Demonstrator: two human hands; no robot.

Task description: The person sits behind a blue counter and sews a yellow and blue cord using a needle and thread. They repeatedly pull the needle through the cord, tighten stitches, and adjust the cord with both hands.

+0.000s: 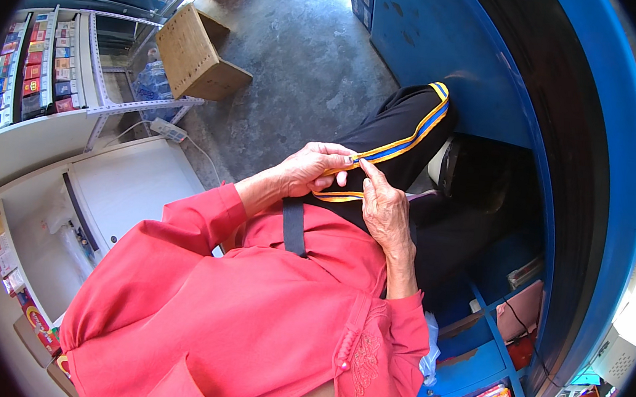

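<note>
A long narrow band with yellow edges and a blue stripe (423, 129) runs over the knee of my black trousers (386, 116) and down the thigh to my hands. My left hand (321, 167) pinches the band between thumb and fingers. Close beside it, my right hand (382, 202) has its index fingertip at the band, near the left thumb. A lower stretch of the band (338, 196) loops across my lap between the two hands. A black strap (294, 228) lies over the front of my red shirt (240, 294).
A wooden stool (193, 60) lies on the concrete floor (293, 41). At left are a rack of small packs (35, 65), a white cabinet (136, 181) and a power strip (168, 129). A blue counter panel (453, 51) curves along the right, above blue shelves (469, 356).
</note>
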